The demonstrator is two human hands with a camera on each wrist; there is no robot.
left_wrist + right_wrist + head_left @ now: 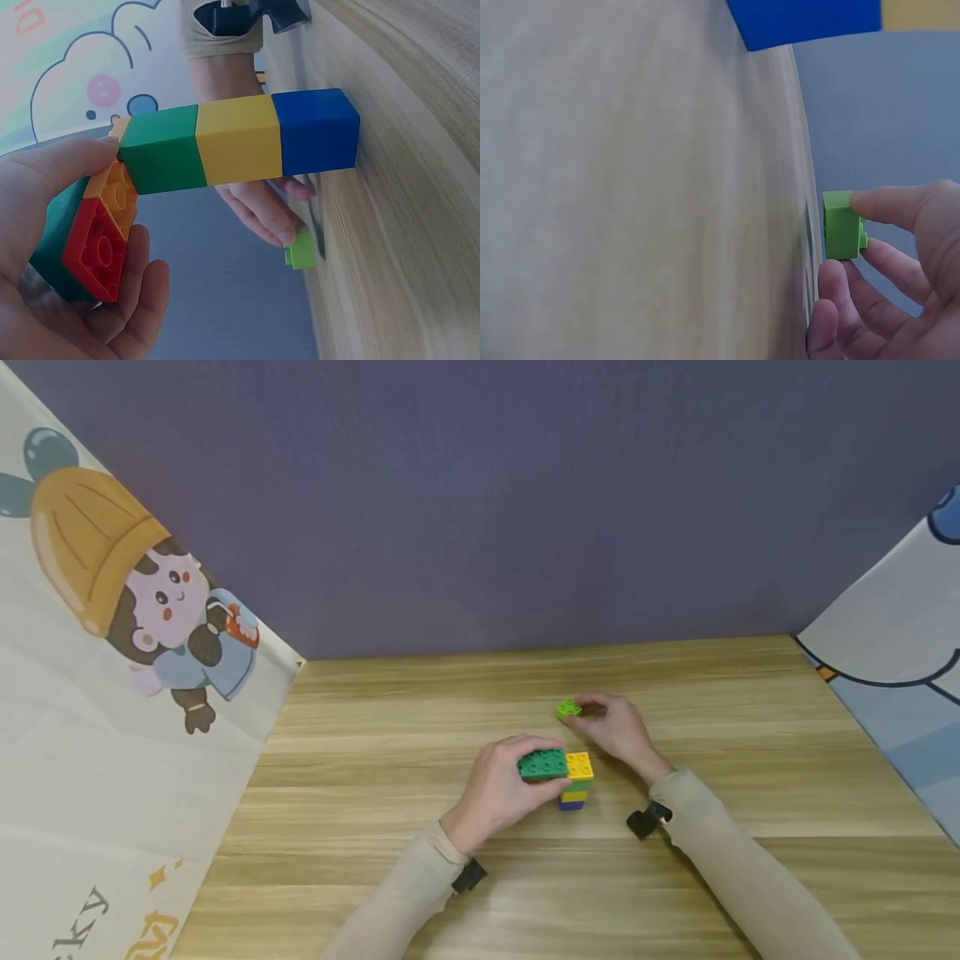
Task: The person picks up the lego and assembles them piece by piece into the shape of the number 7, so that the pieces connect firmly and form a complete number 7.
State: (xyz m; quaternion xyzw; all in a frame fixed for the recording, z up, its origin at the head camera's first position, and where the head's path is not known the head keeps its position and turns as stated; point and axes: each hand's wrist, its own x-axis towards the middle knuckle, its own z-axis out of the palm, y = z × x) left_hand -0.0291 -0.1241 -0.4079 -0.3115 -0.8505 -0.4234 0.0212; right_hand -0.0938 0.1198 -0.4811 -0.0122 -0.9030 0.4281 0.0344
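My left hand (501, 789) grips a dark green brick (543, 764) between thumb and fingers at the top of a small tower. The tower stacks a blue brick (316, 130), a yellow brick (239, 140) and a green brick (163, 148), with a yellow-orange piece (580, 765) on top. Beneath the dark green brick, a red piece (94, 251) shows its hollow underside, out beyond the tower's side. Farther back, my right hand (617, 727) pinches a lime green brick (842, 226) between thumb and fingers. Whether the lime brick touches the table cannot be told.
The wood-grain table (360, 793) runs back to a dark blue-grey panel (480, 510). A light sheet printed with a cartoon figure (168, 602) stands along the left side. Another printed sheet (885, 610) borders the right.
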